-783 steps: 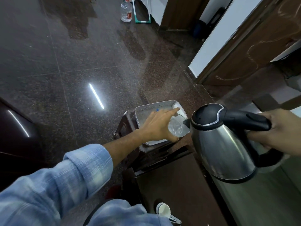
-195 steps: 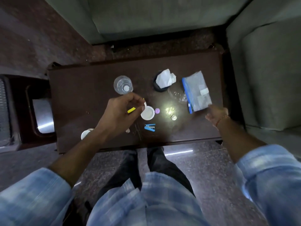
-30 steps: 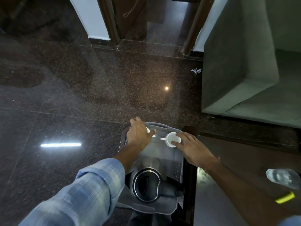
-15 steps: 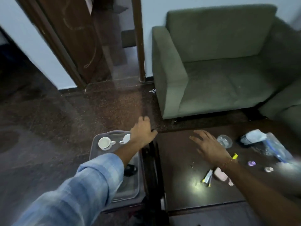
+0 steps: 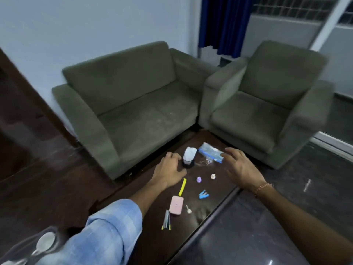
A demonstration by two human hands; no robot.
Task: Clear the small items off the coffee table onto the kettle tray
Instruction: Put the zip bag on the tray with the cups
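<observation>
bare left hand (image 5: 169, 170) loosely curled, right hand (image 5: 239, 166) spread — both empty

Home sitting room: green sofa (image 5: 133, 104) & armchair (image 5: 265, 104) round low coffee table (image 5: 152, 236), blue curtain (image 5: 223, 23), dark stone floor (image 5: 248, 236).

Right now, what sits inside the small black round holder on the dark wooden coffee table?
A crumpled white tissue stands up out of the small black round holder, filling its mouth. Anything beneath the tissue is covered. The left hand hovers open beside it.
</observation>
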